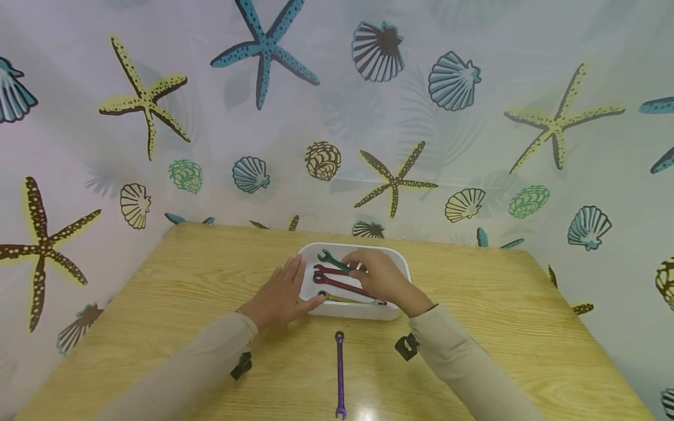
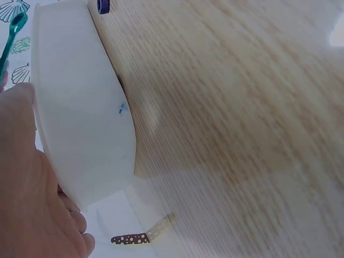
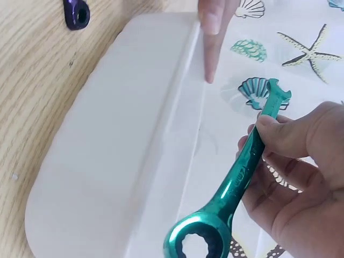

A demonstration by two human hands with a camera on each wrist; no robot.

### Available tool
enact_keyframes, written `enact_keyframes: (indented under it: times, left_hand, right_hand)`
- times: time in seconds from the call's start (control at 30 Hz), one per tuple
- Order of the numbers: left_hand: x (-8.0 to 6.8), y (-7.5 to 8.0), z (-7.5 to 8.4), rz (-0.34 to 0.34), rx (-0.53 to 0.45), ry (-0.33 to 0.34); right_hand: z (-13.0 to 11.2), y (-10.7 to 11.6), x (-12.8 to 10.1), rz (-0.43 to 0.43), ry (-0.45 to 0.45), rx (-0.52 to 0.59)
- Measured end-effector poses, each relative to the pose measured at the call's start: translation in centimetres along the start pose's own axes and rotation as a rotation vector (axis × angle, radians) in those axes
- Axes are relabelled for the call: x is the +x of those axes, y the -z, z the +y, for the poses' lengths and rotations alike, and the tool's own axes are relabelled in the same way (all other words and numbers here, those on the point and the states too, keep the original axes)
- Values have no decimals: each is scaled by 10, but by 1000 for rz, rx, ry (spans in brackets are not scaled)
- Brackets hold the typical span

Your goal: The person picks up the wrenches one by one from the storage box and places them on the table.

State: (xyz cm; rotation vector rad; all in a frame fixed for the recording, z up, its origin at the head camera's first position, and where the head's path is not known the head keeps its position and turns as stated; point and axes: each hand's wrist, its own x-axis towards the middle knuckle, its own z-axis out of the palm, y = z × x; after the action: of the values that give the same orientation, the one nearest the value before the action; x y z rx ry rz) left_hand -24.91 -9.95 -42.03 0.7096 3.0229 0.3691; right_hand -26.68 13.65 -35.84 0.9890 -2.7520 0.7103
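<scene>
R hand (image 1: 380, 276) grip pinched on green wrench (image 1: 333, 261), held over white tray (image 1: 400, 261) at frame center, w/ two red wrenches (image 1: 337, 280) + a yellow one (image 1: 342, 299) lying inside. L hand (image 1: 284, 292) flat, fingers straight, pressing tray's left wall. Purple wrench (image 1: 340, 374) lies on tabletop (image 1: 158, 304) near tray, lower center.

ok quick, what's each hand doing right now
Left hand: open, fingers flat against the white tray.
Right hand: closed, pinching the green wrench.
</scene>
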Motion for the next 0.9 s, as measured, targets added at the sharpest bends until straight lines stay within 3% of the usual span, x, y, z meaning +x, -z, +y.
enact_keyframes:
  times: [0.27,0.53,0.77,0.9]
  left_hand:
    - [2,-3,-1,-9,-5,4]
    - [1,-4,-3,-5,-2,5]
    - [2,-6,-5,0,-10,0]
    - [2,-6,-4,-4,-14,-1]
  right_hand:
    - [-12,9,-28,8,-9,106]
    - [-15,3,-64,-66,-100,273]
    - [-19,-12,-93,-185,-314,716]
    - [-17,-27,-108,-234,-390,844]
